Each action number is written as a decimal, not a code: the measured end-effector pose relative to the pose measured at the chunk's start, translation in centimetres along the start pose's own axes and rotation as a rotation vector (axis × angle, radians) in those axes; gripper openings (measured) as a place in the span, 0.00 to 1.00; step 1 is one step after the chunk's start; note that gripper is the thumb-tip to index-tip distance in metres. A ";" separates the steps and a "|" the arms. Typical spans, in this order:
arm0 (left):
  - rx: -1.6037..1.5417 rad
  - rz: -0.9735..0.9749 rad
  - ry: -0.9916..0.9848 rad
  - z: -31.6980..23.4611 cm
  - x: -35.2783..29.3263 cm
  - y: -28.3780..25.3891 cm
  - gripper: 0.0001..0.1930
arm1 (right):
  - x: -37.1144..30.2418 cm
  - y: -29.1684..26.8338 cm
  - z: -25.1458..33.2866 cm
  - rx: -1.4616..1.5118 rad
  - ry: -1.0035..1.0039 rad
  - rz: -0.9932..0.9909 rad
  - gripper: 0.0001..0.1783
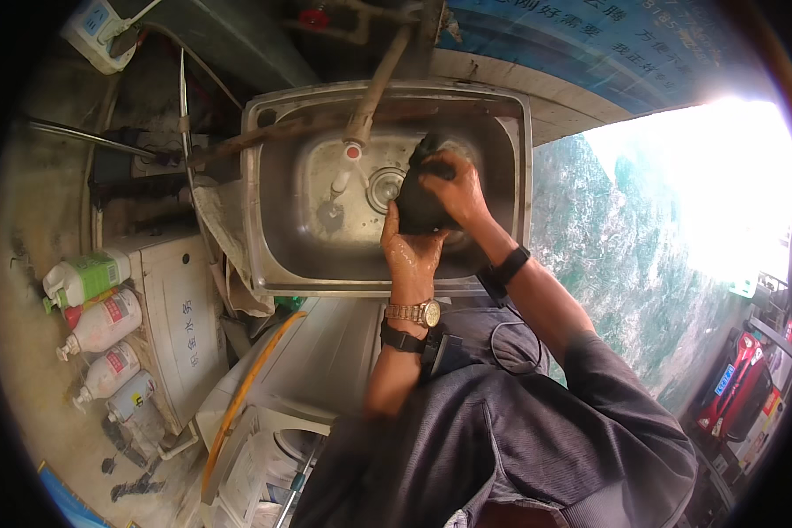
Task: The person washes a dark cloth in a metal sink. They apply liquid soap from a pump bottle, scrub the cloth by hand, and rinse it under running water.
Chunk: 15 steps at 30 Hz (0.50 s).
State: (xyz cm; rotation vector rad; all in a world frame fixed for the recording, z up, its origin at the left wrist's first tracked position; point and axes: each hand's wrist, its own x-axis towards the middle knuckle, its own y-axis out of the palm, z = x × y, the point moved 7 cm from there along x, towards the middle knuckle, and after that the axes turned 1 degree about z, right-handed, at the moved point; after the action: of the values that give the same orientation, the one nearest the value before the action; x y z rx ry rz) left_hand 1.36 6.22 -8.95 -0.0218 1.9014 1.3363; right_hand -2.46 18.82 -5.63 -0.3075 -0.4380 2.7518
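Over the right half of the steel sink [277, 255] I hold a black, soft-looking item [424, 204], like a bunched cloth; its exact kind cannot be made out. My left hand [412, 249], wet, grips its near edge, with the thumb up its left side and the other fingers mostly hidden beneath. From the right, my right hand [458, 189] presses on top of it with bent fingers. Just left of the item is the round drain [385, 189]. A white tap [347, 167] with a red dot hangs over the basin, left of my hands.
Several pump bottles [106, 321] line the left side by a pale box [180, 321]. Below the sink stands a white appliance [326, 343] with a yellow hose [246, 396] beside it. A brown pipe [380, 79] crosses the sink's far rim. A green-stained wall [598, 255] is at right.
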 end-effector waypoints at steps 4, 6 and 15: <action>0.069 0.087 0.091 -1.5 -0.3 -0.3 0.24 | -6.7 2.5 3.4 0.005 -0.138 0.386 0.15; 0.060 0.322 0.175 -1.2 -1.3 -0.2 0.23 | -7.6 2.7 4.4 -0.098 -0.171 0.272 0.16; 0.239 -0.224 0.264 -1.3 1.8 -3.8 0.13 | -1.6 1.5 -3.0 0.094 0.299 -0.053 0.19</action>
State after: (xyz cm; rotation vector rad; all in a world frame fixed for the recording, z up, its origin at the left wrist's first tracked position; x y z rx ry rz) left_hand 0.99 4.22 -12.82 -0.2946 2.1968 0.9884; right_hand -0.69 17.65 -8.67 -0.6608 -0.2345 2.6055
